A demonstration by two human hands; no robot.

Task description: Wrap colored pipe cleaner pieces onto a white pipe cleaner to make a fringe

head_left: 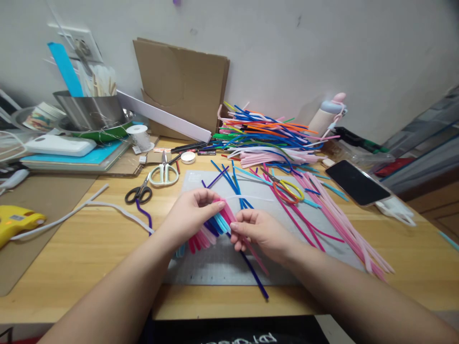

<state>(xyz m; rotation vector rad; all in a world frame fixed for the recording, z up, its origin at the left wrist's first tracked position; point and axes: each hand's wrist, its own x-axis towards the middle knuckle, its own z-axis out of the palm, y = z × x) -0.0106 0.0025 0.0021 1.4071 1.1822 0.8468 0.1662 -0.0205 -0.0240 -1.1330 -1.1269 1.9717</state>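
Observation:
My left hand (pixel 197 208) is closed on a row of bent pipe cleaners (pixel 206 234) in pink, purple and light blue, held above a grey cutting mat (pixel 222 267). Thumb and fingers pinch its upper end. To the right, my right hand (pixel 256 231) pinches a pink pipe cleaner (pixel 258 260) whose free end hangs down past the fingers. A dark purple pipe cleaner (pixel 254 277) slants below the hands toward the mat's front edge. Blue pipe cleaners (pixel 233 184) lie crossed on the mat just beyond.
Scissors with red and yellow handles (pixel 287 188) lie on the mat near long pink pipe cleaners (pixel 337 220). White-handled scissors (pixel 164 174) and black-handled scissors (pixel 139 192) are at left, with a yellow glue gun (pixel 19 222). A phone (pixel 358 181) lies right. A pipe cleaner pile (pixel 268 131) stands behind.

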